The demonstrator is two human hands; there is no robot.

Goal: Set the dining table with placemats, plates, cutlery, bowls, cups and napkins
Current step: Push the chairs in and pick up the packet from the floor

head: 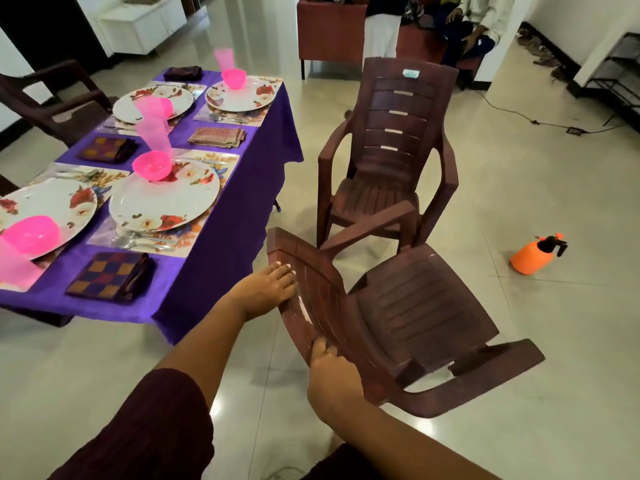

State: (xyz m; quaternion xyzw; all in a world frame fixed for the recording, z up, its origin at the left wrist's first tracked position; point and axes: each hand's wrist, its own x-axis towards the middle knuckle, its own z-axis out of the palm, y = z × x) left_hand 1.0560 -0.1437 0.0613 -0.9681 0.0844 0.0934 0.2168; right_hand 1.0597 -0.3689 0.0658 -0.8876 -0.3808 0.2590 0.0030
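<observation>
My left hand [265, 289] and my right hand [332, 372] both grip the top edge of a brown plastic chair's backrest [408, 317], which is tilted toward me. The purple-clothed table [221, 244] stands to the left. On it lie floral placemats, several floral plates [162, 199], pink bowls [152, 165], pink cups [154, 131], cutlery [138, 239] and folded napkins [112, 277].
A second brown chair [388, 150] stands upright just beyond the one I hold. Another chair [52, 102] is at the table's far left. An orange spray bottle [535, 254] lies on the tiled floor at right. People sit on a sofa at the back.
</observation>
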